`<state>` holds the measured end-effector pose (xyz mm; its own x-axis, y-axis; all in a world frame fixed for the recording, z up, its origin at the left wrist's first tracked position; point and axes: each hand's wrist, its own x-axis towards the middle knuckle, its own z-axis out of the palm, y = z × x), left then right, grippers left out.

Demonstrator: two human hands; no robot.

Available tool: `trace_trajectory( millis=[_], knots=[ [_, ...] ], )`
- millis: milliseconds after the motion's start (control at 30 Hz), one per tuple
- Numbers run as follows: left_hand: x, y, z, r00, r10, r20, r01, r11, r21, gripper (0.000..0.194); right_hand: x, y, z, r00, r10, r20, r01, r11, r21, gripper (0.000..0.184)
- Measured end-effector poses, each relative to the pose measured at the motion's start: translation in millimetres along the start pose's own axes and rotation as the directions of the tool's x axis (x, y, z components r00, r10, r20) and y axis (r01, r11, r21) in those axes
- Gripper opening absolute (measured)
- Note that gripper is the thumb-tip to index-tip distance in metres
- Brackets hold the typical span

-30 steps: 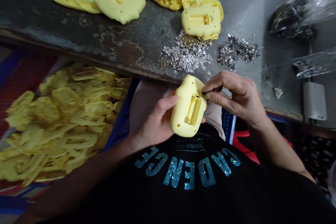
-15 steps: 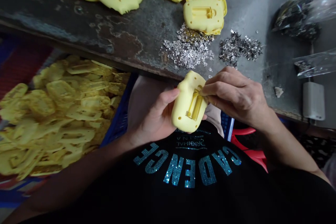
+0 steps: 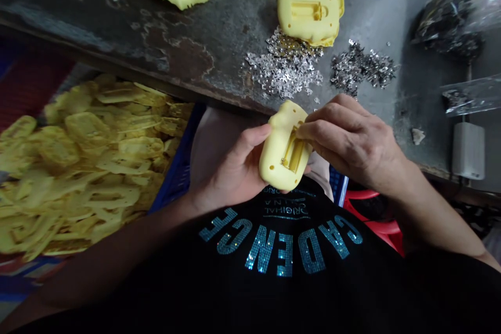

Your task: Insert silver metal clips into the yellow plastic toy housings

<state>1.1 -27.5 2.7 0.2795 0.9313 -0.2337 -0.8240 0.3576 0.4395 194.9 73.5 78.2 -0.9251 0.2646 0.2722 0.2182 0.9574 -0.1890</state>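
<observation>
A yellow plastic casing (image 3: 276,152) with a recessed battery compartment is held above my lap, tilted, its compartment side up. My left hand (image 3: 237,169) grips it from the left, thumb on the near edge and fingers beneath. My right hand (image 3: 352,138) has its fingertips pinched at the upper end of the compartment; whatever sits between them is too small or hidden to tell. A small wire spring (image 3: 285,162) seems to show at the compartment's lower end. Just beyond, on the metal table, lie a pile of small silvery metal contacts (image 3: 287,70) and a darker pile of metal pieces (image 3: 362,68).
More yellow casings (image 3: 309,14) lie along the back of the metal table (image 3: 129,47). A blue crate (image 3: 172,180) on the left holds many yellow plastic parts (image 3: 113,154). Clear bags of metal pieces (image 3: 450,26) and a white box (image 3: 468,151) are on the right.
The view has shifted slightly. My right fingertips have moved a little further over the compartment's upper end, while my left hand keeps its hold on the casing.
</observation>
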Motion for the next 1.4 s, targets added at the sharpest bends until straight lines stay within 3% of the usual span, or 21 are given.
trace_trajectory(
  millis=[267,533,767,967,1100,1267,1400],
  knots=[
    [-3,-2,-6.4,1.000,0.030,0.001,-0.030,0.999,0.016,0.054,-13,-7,17,0.964,0.128,-0.233,-0.119,0.992,0.052,0.017],
    [0,-4,-2.7,0.999,0.033,-0.023,-0.033,0.999,0.004,0.052,-28,-11,40,0.924,0.055,-0.378,-0.097,0.991,-0.093,0.027],
    [-1,-6,-3.0,0.996,0.046,-0.078,-0.044,0.999,0.021,0.049,-34,-14,44,0.914,0.031,-0.405,-0.101,0.983,-0.153,0.035],
    [-3,-6,-0.4,0.994,0.062,-0.094,-0.054,0.994,0.090,0.048,-29,-12,39,0.898,0.187,-0.397,-0.149,0.981,0.125,0.034],
    [-3,-8,-2.5,0.989,0.066,-0.130,-0.056,0.995,0.082,0.047,-29,-10,40,0.907,0.107,-0.408,-0.106,0.994,0.026,0.033],
    [-5,-13,-10.6,0.983,0.136,-0.120,-0.123,0.986,0.109,0.051,-22,-10,32,0.916,0.185,-0.356,-0.139,0.979,0.150,0.017],
    [-7,-15,-17.2,0.982,0.179,-0.065,-0.166,0.970,0.176,0.050,-15,-8,28,0.943,0.145,-0.298,-0.131,0.989,0.066,0.006]
  ],
)
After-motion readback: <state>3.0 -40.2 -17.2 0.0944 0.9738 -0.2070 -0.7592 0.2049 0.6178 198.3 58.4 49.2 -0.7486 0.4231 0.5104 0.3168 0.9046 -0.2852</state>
